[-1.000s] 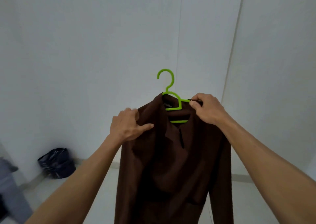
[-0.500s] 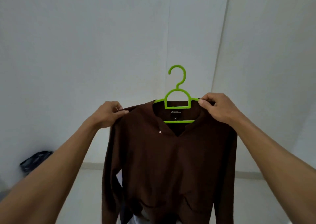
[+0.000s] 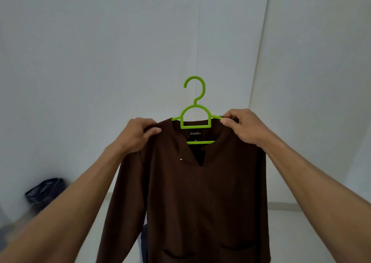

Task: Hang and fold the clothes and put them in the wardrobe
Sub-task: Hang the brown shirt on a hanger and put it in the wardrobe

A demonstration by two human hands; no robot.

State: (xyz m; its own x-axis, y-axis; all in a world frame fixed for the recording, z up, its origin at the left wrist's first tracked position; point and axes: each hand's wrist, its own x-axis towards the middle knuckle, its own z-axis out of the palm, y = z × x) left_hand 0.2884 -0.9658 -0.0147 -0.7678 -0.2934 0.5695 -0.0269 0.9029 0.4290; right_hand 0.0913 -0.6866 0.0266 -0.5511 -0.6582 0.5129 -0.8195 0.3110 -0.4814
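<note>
A dark brown long-sleeved shirt [image 3: 200, 192] hangs on a bright green plastic hanger [image 3: 195, 114], held up in front of a white wall. It faces me flat, with its V-neck and label showing and both sleeves hanging down. My left hand [image 3: 140, 136] pinches the shirt's left shoulder. My right hand [image 3: 244, 127] grips the right shoulder together with the hanger's arm. The hanger's hook points up and hangs on nothing.
White wall panels [image 3: 100, 51] fill the view, with vertical seams behind the hanger. A black rubbish bag [image 3: 45, 192] sits on the floor at the lower left, by the wall. Pale floor [image 3: 297, 232] shows at the lower right.
The shirt has turned from edge-on to face me flat. My left hand moved out from the collar to the left shoulder. The hook now curls to the left.
</note>
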